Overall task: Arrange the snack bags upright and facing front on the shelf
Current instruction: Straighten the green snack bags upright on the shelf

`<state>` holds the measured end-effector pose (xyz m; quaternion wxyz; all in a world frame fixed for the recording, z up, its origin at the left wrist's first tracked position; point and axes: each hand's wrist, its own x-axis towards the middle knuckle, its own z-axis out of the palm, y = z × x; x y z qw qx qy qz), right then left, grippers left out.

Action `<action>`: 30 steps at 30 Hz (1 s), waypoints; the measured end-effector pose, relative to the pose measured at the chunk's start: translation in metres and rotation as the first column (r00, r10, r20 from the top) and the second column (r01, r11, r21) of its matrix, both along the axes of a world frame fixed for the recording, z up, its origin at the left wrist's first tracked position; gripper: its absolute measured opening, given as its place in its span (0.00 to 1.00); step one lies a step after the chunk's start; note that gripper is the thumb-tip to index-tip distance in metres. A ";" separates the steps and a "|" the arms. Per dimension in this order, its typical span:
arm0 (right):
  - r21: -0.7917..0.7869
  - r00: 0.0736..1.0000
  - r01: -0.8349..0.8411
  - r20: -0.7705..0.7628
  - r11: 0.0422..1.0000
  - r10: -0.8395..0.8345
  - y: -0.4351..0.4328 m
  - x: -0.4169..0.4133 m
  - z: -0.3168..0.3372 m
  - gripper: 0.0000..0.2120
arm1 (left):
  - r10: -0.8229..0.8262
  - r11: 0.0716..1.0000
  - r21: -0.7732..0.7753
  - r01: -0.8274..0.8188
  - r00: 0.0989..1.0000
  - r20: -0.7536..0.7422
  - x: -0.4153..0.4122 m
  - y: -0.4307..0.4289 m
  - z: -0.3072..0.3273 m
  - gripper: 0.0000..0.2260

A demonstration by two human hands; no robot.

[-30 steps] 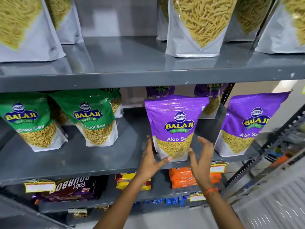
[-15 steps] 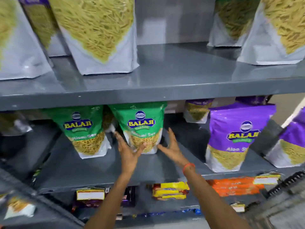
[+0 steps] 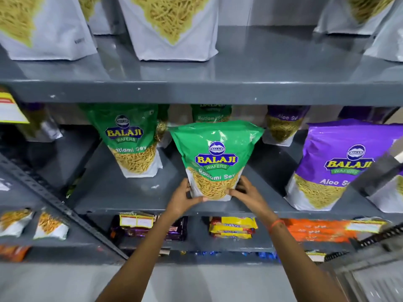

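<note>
Three shelf levels are seen, and the middle shelf (image 3: 130, 199) is the one being worked. On it, most front bags appear already set upright with their printed faces forward: a purple Aloo Sev bag (image 3: 335, 164) at the right and a green Ratlami Sev bag (image 3: 130, 140) further back at the left. A second green Ratlami Sev bag, the held bag (image 3: 216, 158), stands upright near the front edge, label forward, and is clasped at its lower corners between the left hand (image 3: 182, 198) and the right hand (image 3: 246, 192), each closed lightly on a bottom corner. The task is judged well along on this level; the held bag looks nearly placed, and only release and perhaps alignment with its neighbours seem left.

Much is cut off. The white-bottomed bags on the upper shelf (image 3: 261, 68) are cropped at the top, so their facing cannot be told. The rear bags behind the front row are partly hidden under the shelf lip. The small packets on the lower shelf are blurred, and their labels cannot be read.
</note>
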<state>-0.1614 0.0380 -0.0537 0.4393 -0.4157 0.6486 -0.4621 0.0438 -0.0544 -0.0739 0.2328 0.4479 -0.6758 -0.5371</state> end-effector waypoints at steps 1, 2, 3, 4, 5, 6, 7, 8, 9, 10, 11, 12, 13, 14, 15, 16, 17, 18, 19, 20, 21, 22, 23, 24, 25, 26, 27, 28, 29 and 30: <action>0.002 1.000 0.003 -0.019 1.000 -0.003 0.006 0.000 -0.002 0.21 | 0.003 1.000 -0.018 -0.003 1.000 0.013 0.002 0.008 -0.002 0.32; 0.002 1.000 0.002 -0.031 1.000 -0.002 0.010 0.000 -0.004 0.22 | 0.007 1.000 -0.030 -0.006 1.000 0.023 0.003 0.015 -0.003 0.33; 0.005 0.999 0.003 -0.042 1.000 -0.002 0.012 -0.001 -0.005 0.22 | 0.012 0.999 -0.034 -0.011 1.000 0.027 0.004 0.019 -0.003 0.33; 0.005 0.999 0.001 -0.046 1.000 -0.001 0.014 -0.001 -0.006 0.23 | 0.018 0.999 -0.034 -0.017 1.000 0.025 0.005 0.023 -0.002 0.34; 0.004 0.999 -0.004 -0.045 1.000 0.004 0.014 -0.001 -0.006 0.23 | 0.023 0.999 -0.030 -0.022 1.000 0.019 0.004 0.026 0.000 0.34; 0.001 0.999 -0.014 -0.042 1.000 0.014 0.015 -0.001 -0.006 0.23 | 0.023 0.999 -0.027 -0.022 1.000 0.015 0.004 0.027 0.002 0.34; -0.001 0.999 -0.027 -0.043 1.000 0.027 0.015 -0.002 -0.006 0.22 | 0.013 1.000 -0.019 -0.013 1.000 0.011 0.004 0.027 0.005 0.33; -0.013 0.999 -0.033 -0.035 0.999 0.033 0.015 -0.003 -0.006 0.20 | -0.006 1.000 -0.002 0.006 1.000 -0.006 0.005 0.027 0.009 0.30; -0.051 1.000 -0.022 -0.007 0.998 0.022 0.016 -0.003 -0.007 0.17 | -0.018 1.000 0.017 0.019 0.999 -0.050 0.005 0.025 0.014 0.26; -0.114 0.999 0.023 0.036 0.993 -0.019 0.016 -0.003 -0.007 0.14 | -0.001 1.000 0.028 0.005 0.993 -0.121 0.007 0.025 0.020 0.21; -0.182 0.993 0.102 0.071 0.978 -0.090 0.017 -0.002 -0.005 0.12 | 0.059 0.998 0.030 -0.054 0.977 -0.207 0.008 0.023 0.026 0.17; -0.246 0.981 0.188 0.094 0.951 -0.169 0.018 0.000 -0.002 0.11 | 0.152 0.988 0.031 -0.149 0.945 -0.290 0.010 0.022 0.032 0.14; -0.296 0.967 0.252 0.103 0.921 -0.231 0.017 0.001 0.002 0.10 | 0.240 0.969 0.036 -0.243 0.904 -0.353 0.011 0.020 0.038 0.11; -0.335 0.958 0.286 0.109 0.898 -0.264 0.016 0.002 0.005 0.07 | 0.291 0.953 0.035 -0.302 0.875 -0.387 0.011 0.018 0.043 0.09; -0.361 0.955 0.296 0.114 0.885 -0.273 0.015 0.004 0.007 0.05 | 0.312 0.944 0.028 -0.328 0.864 -0.396 0.010 0.017 0.047 0.08; -0.375 0.955 0.296 0.119 0.878 -0.271 0.015 0.005 0.008 0.03 | 0.321 0.940 0.024 -0.339 0.864 -0.388 0.009 0.017 0.049 0.09; -0.384 0.954 0.300 0.131 0.874 -0.270 0.014 0.005 0.009 0.04 | 0.330 0.937 0.025 -0.347 0.863 -0.382 0.009 0.017 0.051 0.10; -0.386 0.952 0.305 0.145 0.871 -0.269 0.013 0.005 0.009 0.04 | 0.337 0.935 0.028 -0.353 0.861 -0.382 0.009 0.018 0.052 0.10; -0.381 0.950 0.312 0.151 0.870 -0.275 0.013 0.005 0.009 0.04 | 0.333 0.937 0.033 -0.348 0.860 -0.386 0.010 0.017 0.053 0.10; -0.365 0.948 0.315 0.157 0.876 -0.276 0.014 0.006 0.008 0.04 | 0.306 0.948 0.034 -0.318 0.871 -0.384 0.010 0.017 0.051 0.10; -0.336 0.949 0.309 0.168 0.890 -0.266 0.016 0.007 0.007 0.05 | 0.242 0.968 0.027 -0.250 0.897 -0.371 0.012 0.018 0.048 0.10; -0.301 0.954 0.285 0.186 0.910 -0.237 0.017 0.010 0.005 0.07 | 0.150 0.988 0.022 -0.152 0.928 -0.341 0.013 0.021 0.045 0.12; -0.255 0.961 0.241 0.199 0.936 -0.193 0.019 0.014 0.003 0.09 | 0.064 0.998 0.032 -0.058 0.952 -0.298 0.013 0.025 0.041 0.13; -0.206 0.967 0.202 0.195 0.957 -0.162 0.020 0.017 0.001 0.10 | 0.013 0.999 0.048 -0.001 0.966 -0.257 0.013 0.030 0.035 0.14; -0.177 0.971 0.181 0.188 0.967 -0.147 0.021 0.021 0.000 0.10 | 0.000 0.998 0.059 0.015 0.972 -0.234 0.012 0.034 0.031 0.16; -0.176 0.970 0.191 0.183 0.966 -0.159 0.022 0.024 -0.001 0.10 | 0.014 0.998 0.069 0.002 0.972 -0.233 0.011 0.037 0.030 0.17; -0.201 0.961 0.256 0.154 0.946 -0.228 0.024 0.029 0.000 0.11 | 0.042 0.997 0.078 -0.024 0.969 -0.242 0.009 0.040 0.030 0.20; -0.262 0.932 0.362 0.109 0.895 -0.345 0.025 0.034 0.005 0.12 | 0.071 0.996 0.076 -0.054 0.966 -0.248 0.009 0.042 0.033 0.23; -0.354 0.882 0.453 0.043 0.818 -0.469 0.027 0.041 0.013 0.14 | 0.101 0.994 0.057 -0.090 0.965 -0.242 0.009 0.044 0.035 0.28; -0.477 0.832 0.479 -0.021 0.737 -0.554 0.028 0.049 0.022 0.17 | 0.131 0.991 0.012 -0.132 0.965 -0.228 0.009 0.046 0.039 0.32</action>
